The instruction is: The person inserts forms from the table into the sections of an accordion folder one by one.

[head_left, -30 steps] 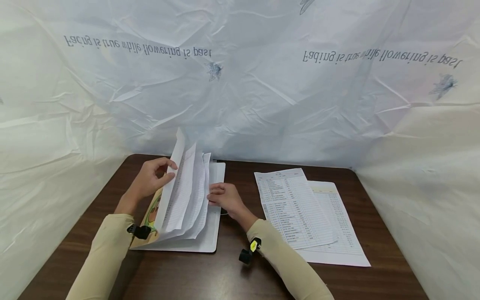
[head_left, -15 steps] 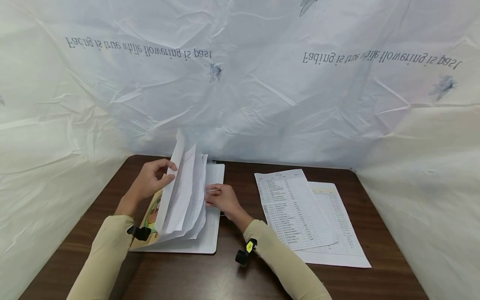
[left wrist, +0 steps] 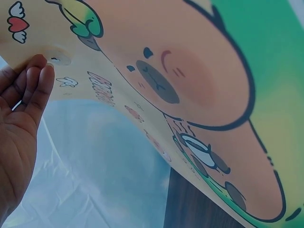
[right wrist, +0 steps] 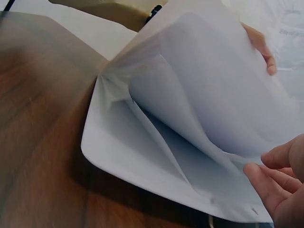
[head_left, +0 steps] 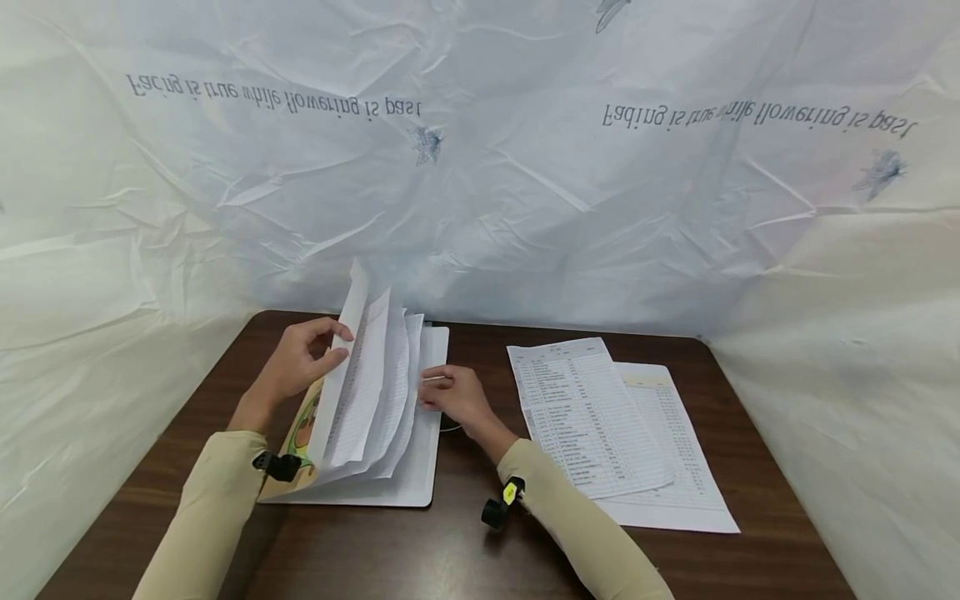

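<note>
A folder (head_left: 431,462) with a white inside lies half opened at the table's left. Its cover (left wrist: 199,52) carries a cartoon animal, seen in the left wrist view. My left hand (head_left: 302,357) pinches the cover's raised edge between thumb and fingers. Between the cover and the white back stand several printed white sheets (head_left: 365,387), fanned apart. At their right edge, my right hand (head_left: 459,397) has thumb and fingertips on the edge of a white leaf (right wrist: 190,114) and appears to pinch it. The right wrist view shows gaps between the lower leaves.
Two loose printed sheets, an upper one (head_left: 588,417) overlapping a lower one (head_left: 675,450), lie on the right of the dark wooden table (head_left: 360,550). A wrinkled white sheet of cloth or plastic (head_left: 480,217) hangs behind and at both sides.
My right hand shifted slightly left, then back right, and the edge of the rightmost leaf moved with it. My left hand holds the cover almost unmoved.
</note>
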`<state>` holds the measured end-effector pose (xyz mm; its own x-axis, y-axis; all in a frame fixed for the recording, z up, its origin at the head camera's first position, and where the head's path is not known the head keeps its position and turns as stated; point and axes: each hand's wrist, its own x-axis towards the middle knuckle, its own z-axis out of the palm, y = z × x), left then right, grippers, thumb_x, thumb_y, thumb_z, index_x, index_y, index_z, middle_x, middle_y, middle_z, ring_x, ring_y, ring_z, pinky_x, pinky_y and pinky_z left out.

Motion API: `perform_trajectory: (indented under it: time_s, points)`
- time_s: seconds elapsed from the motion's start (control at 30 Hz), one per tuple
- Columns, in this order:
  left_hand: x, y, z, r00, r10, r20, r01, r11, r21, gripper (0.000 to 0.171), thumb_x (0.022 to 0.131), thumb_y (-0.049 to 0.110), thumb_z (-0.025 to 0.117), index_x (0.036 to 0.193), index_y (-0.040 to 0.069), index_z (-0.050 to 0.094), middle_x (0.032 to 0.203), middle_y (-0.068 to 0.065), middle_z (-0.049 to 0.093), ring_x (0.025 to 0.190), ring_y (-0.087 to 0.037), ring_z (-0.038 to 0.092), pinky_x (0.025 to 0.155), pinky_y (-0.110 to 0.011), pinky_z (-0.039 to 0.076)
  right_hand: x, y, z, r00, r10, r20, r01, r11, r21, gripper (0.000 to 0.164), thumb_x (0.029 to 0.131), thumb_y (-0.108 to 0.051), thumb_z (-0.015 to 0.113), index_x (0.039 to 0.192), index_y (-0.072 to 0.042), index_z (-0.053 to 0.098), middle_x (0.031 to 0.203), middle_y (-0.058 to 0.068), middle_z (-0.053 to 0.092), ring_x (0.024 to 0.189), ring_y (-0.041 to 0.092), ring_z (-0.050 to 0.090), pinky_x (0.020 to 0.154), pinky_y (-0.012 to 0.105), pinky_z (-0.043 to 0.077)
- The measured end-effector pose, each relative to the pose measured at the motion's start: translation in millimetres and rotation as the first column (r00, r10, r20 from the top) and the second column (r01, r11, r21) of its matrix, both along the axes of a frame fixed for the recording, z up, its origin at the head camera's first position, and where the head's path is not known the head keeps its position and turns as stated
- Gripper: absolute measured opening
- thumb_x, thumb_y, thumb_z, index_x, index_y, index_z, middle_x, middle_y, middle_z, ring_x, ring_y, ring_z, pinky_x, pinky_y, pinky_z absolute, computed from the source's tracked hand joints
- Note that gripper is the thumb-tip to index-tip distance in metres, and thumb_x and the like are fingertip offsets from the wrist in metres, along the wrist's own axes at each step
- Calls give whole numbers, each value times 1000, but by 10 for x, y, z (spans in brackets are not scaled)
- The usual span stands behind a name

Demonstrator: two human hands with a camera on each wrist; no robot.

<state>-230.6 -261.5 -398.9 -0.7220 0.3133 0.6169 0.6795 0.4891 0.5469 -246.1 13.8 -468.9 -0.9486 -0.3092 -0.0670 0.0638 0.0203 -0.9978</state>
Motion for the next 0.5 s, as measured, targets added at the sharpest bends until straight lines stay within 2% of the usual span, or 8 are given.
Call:
perform_trajectory:
  time_s: [0.17,0.37,0.5]
  points:
    - [-125,-102,-146,1000,4,5,-4,1000,4,21,83,-6,71,103,3,70,90,-4,63,64,-9,49,59,-21,43,-52,277,42,995,-19,-99,22,999,28,33,93,-3,71,123,9,66,106,23,73,83,22,74,77,37,61]
    - [-134,-121,-157,1000,-19,9,19,1000,10,19,86,-1,71,105,5,70,93,-7,66,65,-10,51,58,-24,45,-115,707,115,976,-66,-207,82,994,68,32,94,-8,72,124,3,68,110,20,73,88,20,73,82,43,60]
    - [-136,-112,-161,1000,-5,14,5,1000,3,19,87,0,71,104,6,70,93,-6,65,66,-10,51,57,-25,44,-141,1015,166,955,-101,-279,135,985,105,33,93,-11,74,124,2,68,112,20,73,88,16,73,82,43,60]
